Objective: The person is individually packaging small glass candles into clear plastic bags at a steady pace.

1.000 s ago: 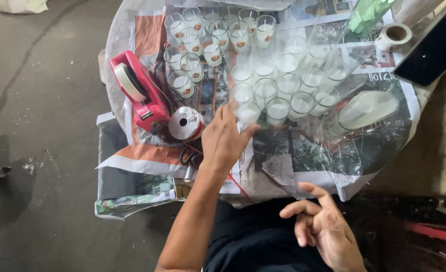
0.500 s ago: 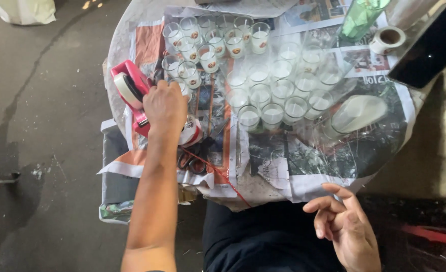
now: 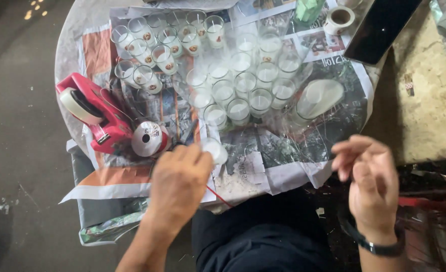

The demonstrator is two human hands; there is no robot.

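Note:
My left hand [image 3: 178, 182] rests knuckles-up at the near edge of a round table covered in newspaper [image 3: 283, 171]. Its fingers are closed, and a thin red ribbon strand [image 3: 220, 197] trails out from under it toward me. A small glass of white wax [image 3: 214, 150] stands apart from the others, right at its fingertips. A white ribbon spool [image 3: 150, 138] lies just beyond the hand. My right hand [image 3: 368, 180], with a black band on the wrist, hovers off the table's right edge, fingers loosely curled and apart, holding nothing.
A cluster of several wax-filled glasses [image 3: 243, 85] fills the table's middle, and more with brown decorations [image 3: 162, 48] stand at the back left. A red tape dispenser [image 3: 94, 113] lies at the left. A tape roll [image 3: 340, 17], a dark flat screen [image 3: 384, 25] and a white oval dish under plastic [image 3: 319, 95] sit at the right.
My left hand reached into the glasses, moved left to the spool and dispenser, then drew back to the near edge. My right hand rose from my lap toward the table's right edge.

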